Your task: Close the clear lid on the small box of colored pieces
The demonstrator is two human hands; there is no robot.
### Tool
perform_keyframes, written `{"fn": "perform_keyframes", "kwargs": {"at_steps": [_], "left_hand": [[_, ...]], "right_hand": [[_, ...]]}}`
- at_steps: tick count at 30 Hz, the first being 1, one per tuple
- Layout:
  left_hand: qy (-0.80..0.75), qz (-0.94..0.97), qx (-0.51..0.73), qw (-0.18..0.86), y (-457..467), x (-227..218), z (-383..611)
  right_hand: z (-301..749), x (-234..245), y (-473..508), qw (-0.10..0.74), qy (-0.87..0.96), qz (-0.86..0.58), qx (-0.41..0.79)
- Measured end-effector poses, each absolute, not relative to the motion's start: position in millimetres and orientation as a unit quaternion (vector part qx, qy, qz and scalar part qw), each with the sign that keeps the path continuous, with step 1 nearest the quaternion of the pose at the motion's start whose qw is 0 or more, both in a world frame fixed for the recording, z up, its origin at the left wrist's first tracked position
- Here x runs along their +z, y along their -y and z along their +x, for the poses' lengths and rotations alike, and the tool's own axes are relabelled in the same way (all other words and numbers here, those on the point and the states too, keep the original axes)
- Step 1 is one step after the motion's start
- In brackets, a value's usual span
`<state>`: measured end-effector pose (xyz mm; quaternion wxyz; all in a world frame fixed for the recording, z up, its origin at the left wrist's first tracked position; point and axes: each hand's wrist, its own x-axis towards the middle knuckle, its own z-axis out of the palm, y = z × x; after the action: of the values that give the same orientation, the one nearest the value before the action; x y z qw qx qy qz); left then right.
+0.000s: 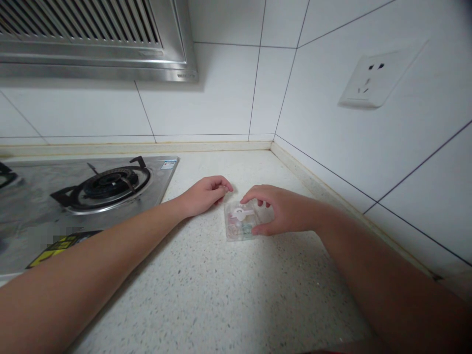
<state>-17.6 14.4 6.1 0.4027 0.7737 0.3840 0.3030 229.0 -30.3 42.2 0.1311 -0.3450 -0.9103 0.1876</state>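
A small clear plastic box [238, 227] with coloured bits inside and a white latch on its lid lies on the speckled countertop [206, 295]. My right hand [282, 210] arches over the box, its thumb against the near right corner and its fingertips on the lid by the latch. My left hand [204, 195] rests on the counter just left of the box, fingers curled in with the tips pinched together; whether anything is in them I cannot make out.
A steel gas hob [81, 196] with a black burner fills the left side. A range hood [96, 39] hangs above it. White tiled walls meet in the corner behind, and a wall socket [368, 81] sits on the right wall.
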Motion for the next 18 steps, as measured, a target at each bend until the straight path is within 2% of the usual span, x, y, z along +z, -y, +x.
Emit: {"fn": "perform_keyframes", "kwargs": {"at_steps": [18], "left_hand": [[-0.386,0.777,0.296,0.399,-15.3,5.4,-18.3]], "right_hand": [[229.1,40.8,31.1,0.105,0.900,-0.362,0.216]]}}
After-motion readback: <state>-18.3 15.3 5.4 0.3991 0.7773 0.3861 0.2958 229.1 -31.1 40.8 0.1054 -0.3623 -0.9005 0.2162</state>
